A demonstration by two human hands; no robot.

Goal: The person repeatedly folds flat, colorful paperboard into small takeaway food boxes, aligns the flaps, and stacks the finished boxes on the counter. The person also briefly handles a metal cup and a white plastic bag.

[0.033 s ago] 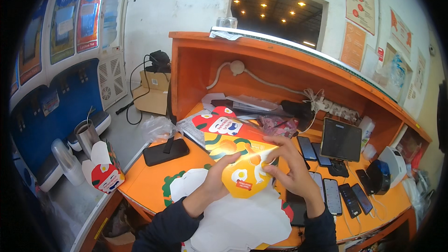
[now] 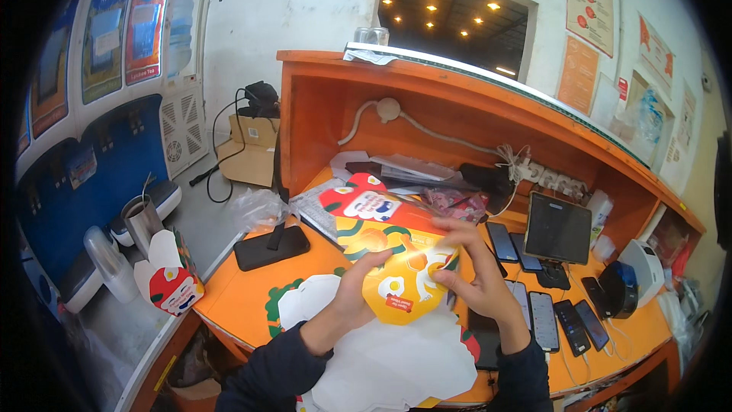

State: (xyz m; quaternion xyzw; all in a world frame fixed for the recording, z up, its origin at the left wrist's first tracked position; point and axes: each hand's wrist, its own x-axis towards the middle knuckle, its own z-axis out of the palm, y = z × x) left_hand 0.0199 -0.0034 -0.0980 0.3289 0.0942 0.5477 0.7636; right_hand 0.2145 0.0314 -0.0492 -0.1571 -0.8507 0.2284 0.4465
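Observation:
A partly folded takeaway food carton (image 2: 393, 240), printed red and yellow with egg pictures, is held over the table between my hands. My left hand (image 2: 354, 290) grips its left side, thumb on the printed face and the other fingers hidden behind. At the right edge, my right hand (image 2: 476, 275) has its thumb against the yellow panel and its fingers curled over the side, slightly blurred. Under the carton, flat white carton blanks (image 2: 396, 366) lie in a loose stack, with coloured edges showing. Left of the table stands a folded carton (image 2: 174, 278) with its white flaps up.
A black phone-like device (image 2: 272, 248) lies to the left. Several phones (image 2: 543, 320) with cables, a dark tablet (image 2: 558, 227) on a stand and a white-and-black device (image 2: 639, 271) fill the right. An orange shelf (image 2: 457, 133) rises behind. Plastic cups (image 2: 110, 267) stand far left.
My right fingers and thumb have shifted slightly along the carton's right edge. The carton has tilted a little; my left hand keeps its hold.

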